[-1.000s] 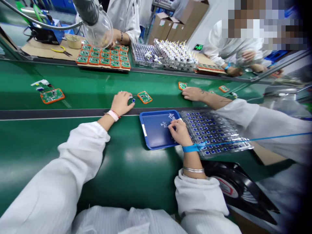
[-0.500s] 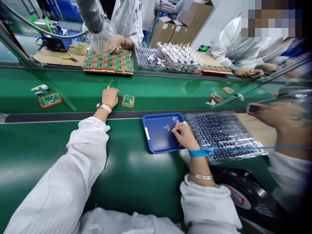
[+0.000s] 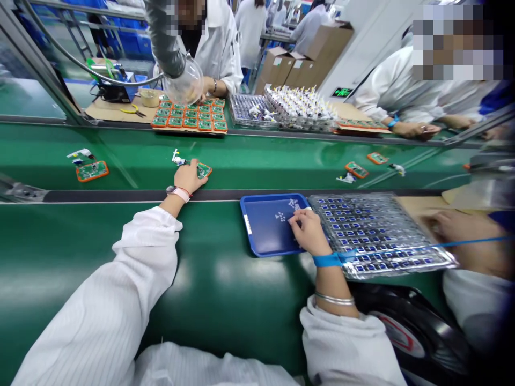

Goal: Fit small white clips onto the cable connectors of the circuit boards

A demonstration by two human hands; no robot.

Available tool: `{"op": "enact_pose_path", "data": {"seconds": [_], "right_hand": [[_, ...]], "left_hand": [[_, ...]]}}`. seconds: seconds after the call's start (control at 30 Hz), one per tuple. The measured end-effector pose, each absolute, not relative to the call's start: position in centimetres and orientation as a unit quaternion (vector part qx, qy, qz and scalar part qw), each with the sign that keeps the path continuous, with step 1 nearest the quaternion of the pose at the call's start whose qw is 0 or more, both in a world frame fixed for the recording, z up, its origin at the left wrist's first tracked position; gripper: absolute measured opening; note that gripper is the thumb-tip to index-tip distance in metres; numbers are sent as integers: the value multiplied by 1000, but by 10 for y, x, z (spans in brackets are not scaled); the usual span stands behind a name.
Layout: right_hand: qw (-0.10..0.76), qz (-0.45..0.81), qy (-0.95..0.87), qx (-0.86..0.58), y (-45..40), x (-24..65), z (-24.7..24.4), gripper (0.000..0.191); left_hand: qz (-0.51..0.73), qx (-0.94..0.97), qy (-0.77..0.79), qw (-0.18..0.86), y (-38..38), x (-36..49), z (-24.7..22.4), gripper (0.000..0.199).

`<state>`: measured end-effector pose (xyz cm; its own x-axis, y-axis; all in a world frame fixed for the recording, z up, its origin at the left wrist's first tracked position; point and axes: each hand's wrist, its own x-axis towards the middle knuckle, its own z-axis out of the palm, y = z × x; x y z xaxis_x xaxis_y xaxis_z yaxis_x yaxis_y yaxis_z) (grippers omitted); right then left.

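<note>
Left hand (image 3: 188, 178) half-closed, fingertips against a green circuit board (image 3: 204, 170) just ahead, grip unclear; right hand (image 3: 309, 231) curled on a blue tray (image 3: 246, 225), loose small parts (image 3: 280, 216) just beyond it

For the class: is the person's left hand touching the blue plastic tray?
Apart. The head view shows the left hand on the green belt beyond the dark belt rail, with a plain gap between its fingertips and the corner of the blue plastic tray.
</note>
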<state>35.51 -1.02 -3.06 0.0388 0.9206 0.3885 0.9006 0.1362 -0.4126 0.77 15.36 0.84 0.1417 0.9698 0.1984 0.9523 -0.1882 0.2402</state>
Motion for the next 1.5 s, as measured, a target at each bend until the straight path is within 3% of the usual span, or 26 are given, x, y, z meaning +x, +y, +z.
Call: {"op": "enact_pose_path", "data": {"seconds": [0.13, 0.23, 0.37, 0.53, 0.8, 1.2, 1.5], "right_hand": [[366, 37, -685, -629, -18, 321, -3, 12], [407, 128, -701, -571, -30, 269, 15, 12], [395, 263, -730, -492, -47, 201, 17, 11], [384, 319, -708, -500, -52, 172, -4, 11], [378, 326, -706, -502, -53, 169, -12, 8], [354, 344, -693, -525, -49, 169, -12, 11], [322, 340, -707, -529, -48, 165, -5, 13]], "left_hand": [[247, 772, 575, 115, 140, -21, 11, 65], [280, 819, 478, 150, 99, -33, 11, 63], [240, 870, 384, 196, 32, -35, 8, 63], [164, 898, 310, 267, -17, -33, 4, 59], [268, 832, 371, 313, -20, -13, 5, 16], [264, 778, 416, 391, -12, 0, 8, 13], [221, 796, 418, 378, -7, -2, 13, 13]]}}
